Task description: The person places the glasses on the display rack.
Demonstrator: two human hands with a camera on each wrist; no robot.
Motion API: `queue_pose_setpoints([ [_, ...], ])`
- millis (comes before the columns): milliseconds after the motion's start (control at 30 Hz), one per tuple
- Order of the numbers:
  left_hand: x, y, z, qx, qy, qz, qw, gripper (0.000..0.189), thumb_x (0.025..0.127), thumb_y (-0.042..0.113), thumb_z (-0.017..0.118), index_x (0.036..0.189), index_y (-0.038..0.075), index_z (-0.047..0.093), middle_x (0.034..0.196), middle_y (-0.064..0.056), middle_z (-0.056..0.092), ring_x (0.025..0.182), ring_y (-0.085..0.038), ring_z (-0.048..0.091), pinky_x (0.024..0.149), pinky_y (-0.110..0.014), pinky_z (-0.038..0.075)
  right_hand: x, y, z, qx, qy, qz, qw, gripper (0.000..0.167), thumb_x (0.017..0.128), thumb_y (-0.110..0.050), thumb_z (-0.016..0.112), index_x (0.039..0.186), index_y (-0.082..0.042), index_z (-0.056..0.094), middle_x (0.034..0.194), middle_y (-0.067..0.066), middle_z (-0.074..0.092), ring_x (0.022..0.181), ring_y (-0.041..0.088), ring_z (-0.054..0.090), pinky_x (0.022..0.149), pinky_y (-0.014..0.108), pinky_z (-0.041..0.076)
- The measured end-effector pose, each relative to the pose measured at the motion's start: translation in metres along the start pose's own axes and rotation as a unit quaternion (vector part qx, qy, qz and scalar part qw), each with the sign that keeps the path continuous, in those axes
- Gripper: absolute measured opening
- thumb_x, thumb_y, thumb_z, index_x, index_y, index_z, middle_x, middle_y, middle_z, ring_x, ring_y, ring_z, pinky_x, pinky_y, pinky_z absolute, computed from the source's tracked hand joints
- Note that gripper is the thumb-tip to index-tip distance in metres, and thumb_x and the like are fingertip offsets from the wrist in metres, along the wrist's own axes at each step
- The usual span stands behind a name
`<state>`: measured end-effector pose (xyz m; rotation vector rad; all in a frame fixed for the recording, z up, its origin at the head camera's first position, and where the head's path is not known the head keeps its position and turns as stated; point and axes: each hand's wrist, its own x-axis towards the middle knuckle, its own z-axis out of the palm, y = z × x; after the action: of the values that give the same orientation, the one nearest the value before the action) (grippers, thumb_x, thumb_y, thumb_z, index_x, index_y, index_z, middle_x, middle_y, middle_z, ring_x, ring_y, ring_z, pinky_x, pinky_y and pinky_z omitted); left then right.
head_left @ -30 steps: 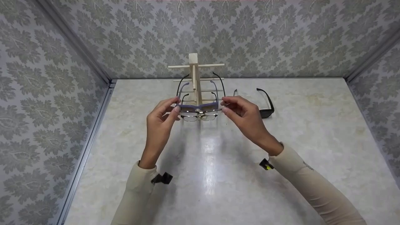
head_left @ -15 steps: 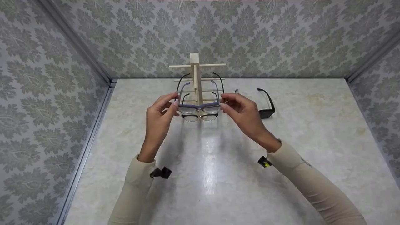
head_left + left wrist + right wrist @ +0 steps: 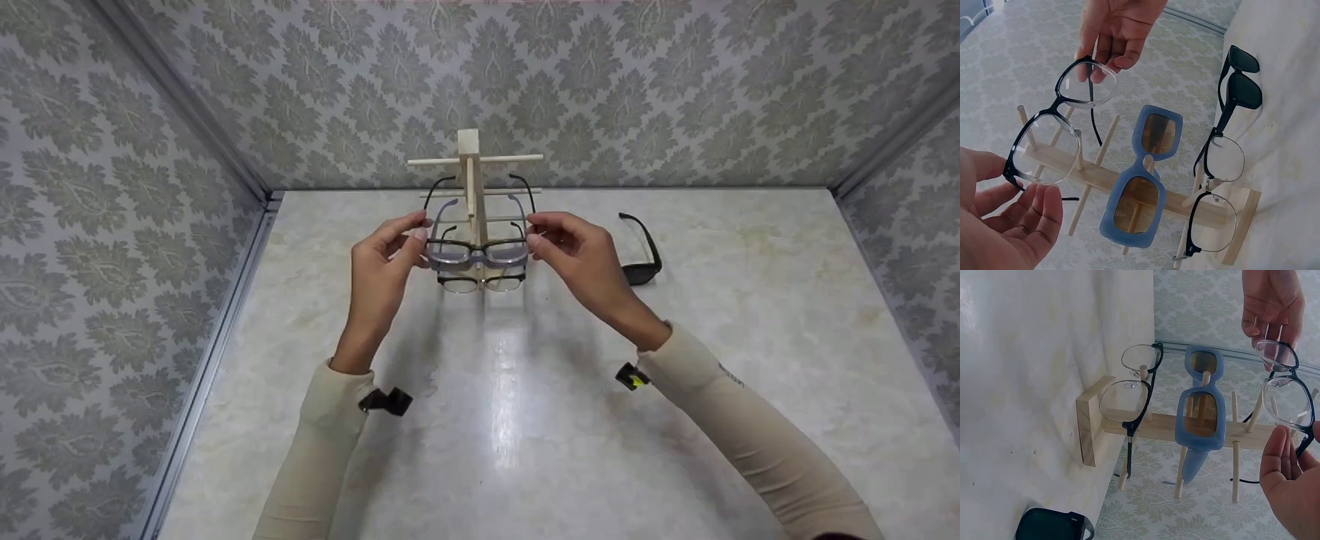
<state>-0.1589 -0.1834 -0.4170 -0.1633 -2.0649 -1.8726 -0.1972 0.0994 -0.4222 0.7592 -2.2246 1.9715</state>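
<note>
Both hands hold one pair of eyeglasses (image 3: 1057, 103), with a black upper frame and clear lower rims, in front of a wooden glasses stand (image 3: 468, 142). My left hand (image 3: 381, 274) pinches one hinge side and my right hand (image 3: 589, 262) pinches the other. The temples reach back on either side of the post; whether they touch a peg I cannot tell. Below the held pair, blue-framed sunglasses (image 3: 1216, 441) with brown lenses hang on the stand. At the lowest level sit black half-rim glasses (image 3: 1192, 232) with clear lenses.
Black sunglasses (image 3: 641, 273) lie on the pale marbled table (image 3: 750, 315), right of the stand and partly behind my right hand. Thin wooden pegs (image 3: 510, 157) stick out sideways from the post. Patterned walls (image 3: 495, 67) enclose the table at the back and sides.
Both hands have moved slightly up in the head view with the eyeglasses. The lens fronts now show more fully, overlapping the blue sunglasses from above. The stand's other glasses stay put.
</note>
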Motion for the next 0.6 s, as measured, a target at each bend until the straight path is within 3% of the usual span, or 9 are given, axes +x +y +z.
queue_pose_setpoints([
  [200, 0.008, 0.002, 0.002, -0.013, 0.003, -0.024, 0.9996, 0.032, 0.110, 0.008, 0.068, 0.139, -0.006, 0.072, 0.129, -0.023, 0.074, 0.094, -0.026, 0.073, 0.081, -0.033, 0.064, 0.008, -0.002, -0.001, 0.001, 0.003, 0.006, 1.0000, 0.032, 0.109, -0.012, 0.072, 0.135, 0.006, 0.072, 0.112, 0.014, 0.075, 0.099, 0.043, 0.070, 0.087, 0.039, 0.063],
  [467, 0.017, 0.003, 0.002, -0.022, 0.009, -0.051, 0.9984, 0.030, 0.111, 0.009, 0.066, 0.136, -0.006, 0.073, 0.129, -0.030, 0.073, 0.087, -0.020, 0.071, 0.078, -0.033, 0.065, 0.015, -0.006, -0.002, -0.006, 0.011, 0.010, 0.9999, 0.032, 0.109, -0.012, 0.072, 0.135, 0.007, 0.072, 0.111, 0.014, 0.075, 0.095, 0.029, 0.073, 0.087, 0.041, 0.063],
  [600, 0.021, 0.003, 0.002, -0.024, 0.009, -0.064, 0.9976, 0.030, 0.112, 0.010, 0.065, 0.136, -0.005, 0.074, 0.128, -0.028, 0.074, 0.087, -0.025, 0.071, 0.077, -0.031, 0.064, 0.017, -0.006, -0.001, -0.010, 0.011, 0.014, 0.9998, 0.029, 0.109, -0.013, 0.073, 0.134, 0.001, 0.075, 0.111, 0.012, 0.076, 0.097, 0.037, 0.073, 0.087, 0.038, 0.063],
])
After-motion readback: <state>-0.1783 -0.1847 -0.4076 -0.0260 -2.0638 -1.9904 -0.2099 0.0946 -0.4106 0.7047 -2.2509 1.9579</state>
